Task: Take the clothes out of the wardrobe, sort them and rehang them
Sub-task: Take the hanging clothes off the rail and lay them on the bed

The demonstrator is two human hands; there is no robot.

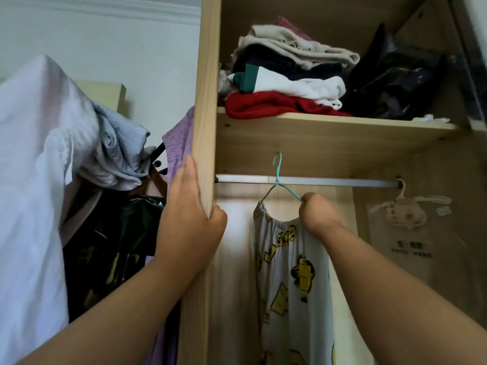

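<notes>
**Head view**

The left hand grasps the front edge of the light wooden side panel of the wardrobe. Its fingers lie flat on the outer face and the thumb wraps round the inner edge. This grip probably serves as a brace while the other arm reaches up and in.

The right hand is clenched round one shoulder of the light-blue wire hanger. The same fist appears to bunch the gathered waistband of the pale trousers with yellow cartoon print. Holding wire and cloth together should stop the garment sliding off the sloped arm.

The trousers hang from the hanger inside the hanging compartment, just below the silver metal rail. The hanger's hook stands above the rail and is not seated on it. Its neck crosses in front of the rail. The hand therefore carries the load. Whether the hanger is coming off or going on cannot be told.

Above the rail, the wooden shelf carries a stack of folded clothes: beige, navy, white with green trim, and red at the bottom. A crumpled black plastic bag lies beside the stack.

At the rail's right end hangs a small pale hanger with a sachet.

Outside the wardrobe, left of the panel, a heap of loose garments hangs together: white, grey-blue, purple and black.
</notes>
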